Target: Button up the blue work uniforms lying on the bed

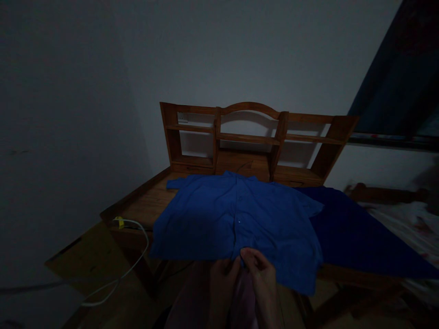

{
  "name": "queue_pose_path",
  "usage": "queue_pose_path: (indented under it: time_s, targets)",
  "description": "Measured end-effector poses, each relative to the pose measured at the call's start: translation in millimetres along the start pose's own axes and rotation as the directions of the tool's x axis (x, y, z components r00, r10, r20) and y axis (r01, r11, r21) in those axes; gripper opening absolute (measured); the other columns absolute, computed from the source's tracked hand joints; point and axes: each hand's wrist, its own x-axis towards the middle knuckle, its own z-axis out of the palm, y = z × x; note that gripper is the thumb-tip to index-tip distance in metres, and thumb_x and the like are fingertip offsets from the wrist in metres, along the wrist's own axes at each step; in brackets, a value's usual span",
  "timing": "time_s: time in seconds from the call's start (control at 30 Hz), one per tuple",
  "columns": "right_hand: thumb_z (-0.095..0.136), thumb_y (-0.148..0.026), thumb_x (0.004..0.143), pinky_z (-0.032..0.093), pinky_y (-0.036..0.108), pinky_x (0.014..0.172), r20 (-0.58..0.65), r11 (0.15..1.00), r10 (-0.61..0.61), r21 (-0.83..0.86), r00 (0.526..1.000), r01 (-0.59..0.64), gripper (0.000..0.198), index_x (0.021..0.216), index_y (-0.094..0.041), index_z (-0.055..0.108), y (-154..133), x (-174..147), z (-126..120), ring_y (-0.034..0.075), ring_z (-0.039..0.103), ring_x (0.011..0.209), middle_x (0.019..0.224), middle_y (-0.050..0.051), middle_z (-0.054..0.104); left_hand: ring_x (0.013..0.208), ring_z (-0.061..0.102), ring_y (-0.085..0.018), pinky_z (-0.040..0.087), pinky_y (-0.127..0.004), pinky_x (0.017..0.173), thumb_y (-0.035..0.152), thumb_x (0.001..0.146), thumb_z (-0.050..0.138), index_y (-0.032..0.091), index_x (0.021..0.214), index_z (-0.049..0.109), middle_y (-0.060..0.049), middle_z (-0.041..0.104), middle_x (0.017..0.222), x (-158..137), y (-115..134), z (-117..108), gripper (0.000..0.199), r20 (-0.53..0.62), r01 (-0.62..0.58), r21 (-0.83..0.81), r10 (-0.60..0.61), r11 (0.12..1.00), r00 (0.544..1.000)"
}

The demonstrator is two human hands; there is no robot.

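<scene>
A blue short-sleeved button shirt [206,214] lies spread on the wooden desk, its collar toward the back and its hem hanging over the front edge. At the bottom of the front opening, my left hand [222,278] pinches the shirt's edge. Close beside it on the right, my right hand [259,272] is also closed on the cloth, thumb and forefinger together. Whether a button is between the fingers is too dark and small to tell. Higher up the front, a button [239,199] shows.
The wooden desk [147,205] has a shelf unit [252,137] along its back. Dark blue cloth [353,233] covers its right side. A white cable [144,233] with a yellow tag [120,222] hangs over the left front. At far right lies pale bedding [408,224].
</scene>
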Motion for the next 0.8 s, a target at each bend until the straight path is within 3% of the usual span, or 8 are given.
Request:
queue_pose_path:
  time_s: [0.13,0.27,0.63,0.8]
  targets:
    - [0.065,-0.044,0.071,0.047,0.027,0.070,0.039,1.000,-0.024,-0.018,0.999,0.025,0.032,0.083,-0.015,0.071,-8.8,-3.8,1.0,0.020,0.060,0.080,0.084,0.008,0.069,0.066,0.063,-0.021,0.050,-0.028,0.062,0.043,0.063,0.068,0.014,0.062,0.069,-0.007,0.070,0.065,0.6,10.0,-3.2,0.029,0.074,0.071,-0.042,-0.068,0.997,0.995]
    - [0.060,-0.043,0.076,0.045,0.024,0.066,0.059,0.997,-0.057,-0.044,0.997,0.060,0.030,0.084,-0.016,0.070,-12.3,-5.4,0.6,0.017,0.057,0.075,0.082,0.005,0.067,0.056,0.059,-0.018,0.046,-0.026,0.055,0.043,0.064,0.068,0.014,0.053,0.066,-0.004,0.064,0.054,1.4,8.5,-5.1,0.032,0.104,0.093,0.019,-0.094,0.996,0.990]
    - [0.061,-0.044,0.074,0.044,0.025,0.060,0.031,0.988,-0.117,-0.094,0.993,0.120,0.030,0.079,-0.015,0.070,-15.9,-3.8,0.1,0.016,0.056,0.067,0.075,0.005,0.066,0.058,0.059,-0.019,0.045,-0.026,0.056,0.046,0.066,0.066,0.015,0.053,0.066,-0.005,0.065,0.056,-0.3,8.6,-6.5,0.033,0.091,0.082,0.078,-0.089,0.994,0.992]
    - [0.061,-0.045,0.073,0.044,0.024,0.058,0.029,0.987,-0.123,-0.099,0.992,0.125,0.032,0.079,-0.015,0.070,-16.3,-3.8,-0.7,0.017,0.056,0.066,0.073,0.006,0.066,0.063,0.061,-0.021,0.046,-0.028,0.060,0.044,0.069,0.063,0.015,0.056,0.065,-0.007,0.066,0.060,0.3,3.7,-2.0,0.032,0.035,0.080,0.074,-0.083,0.994,0.996]
